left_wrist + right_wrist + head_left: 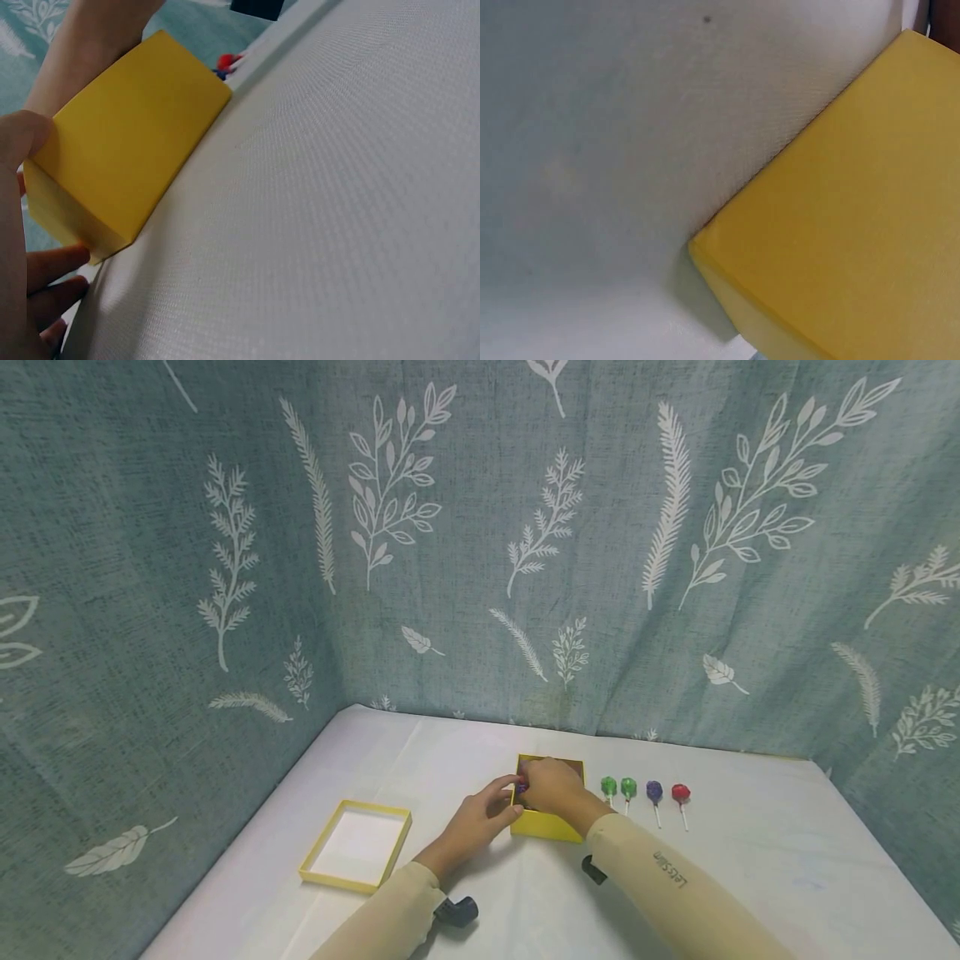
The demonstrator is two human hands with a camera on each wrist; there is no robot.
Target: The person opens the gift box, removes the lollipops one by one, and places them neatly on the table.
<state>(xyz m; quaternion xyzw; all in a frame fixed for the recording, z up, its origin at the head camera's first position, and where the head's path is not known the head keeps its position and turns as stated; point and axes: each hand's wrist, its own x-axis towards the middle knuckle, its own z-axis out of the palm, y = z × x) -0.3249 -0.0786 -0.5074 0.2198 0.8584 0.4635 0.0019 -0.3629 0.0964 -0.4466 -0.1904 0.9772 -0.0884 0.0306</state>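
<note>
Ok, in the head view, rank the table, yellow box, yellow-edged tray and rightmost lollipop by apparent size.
Largest: table
Yellow box and yellow-edged tray: too alike to rank, tray nearer
Smallest: rightmost lollipop

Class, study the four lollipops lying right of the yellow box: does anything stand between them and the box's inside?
Yes: the right wall of the yellow box stands between the lollipops and its inside, and the right hand, reaching in, covers much of the opening. The lid lies left, out of the way.
</note>
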